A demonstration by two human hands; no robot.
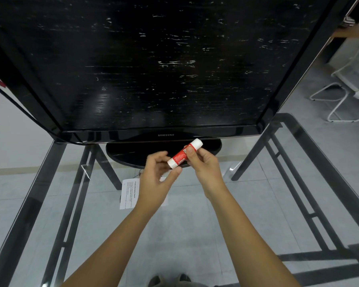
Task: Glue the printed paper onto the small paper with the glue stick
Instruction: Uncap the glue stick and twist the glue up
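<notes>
So the person has the glue stick (184, 153) up in the air over the glass table (195, 235), held at a slant right in front of the monitor's stand base (133, 152). The right hand (203, 162) grips it around the red middle, thumb on top and fingers wrapped behind, with the upper white end poking out toward the monitor (153, 69). The left hand (155, 179) is at the lower white end, which sits pinched between its curled fingers and the thumb underneath. The printed paper (130, 193) lies flat on the glass just below the left hand, its text running sideways, and the wrist covers its right part. A white sliver (164, 200) peeks out on the other side of that wrist, but it's not possible to tell if that's the small paper or more of the same sheet. The monitor screen is dark and pretty scratched up. Off to the right there's a white chair frame (340, 100) on the tiled floor.
</notes>
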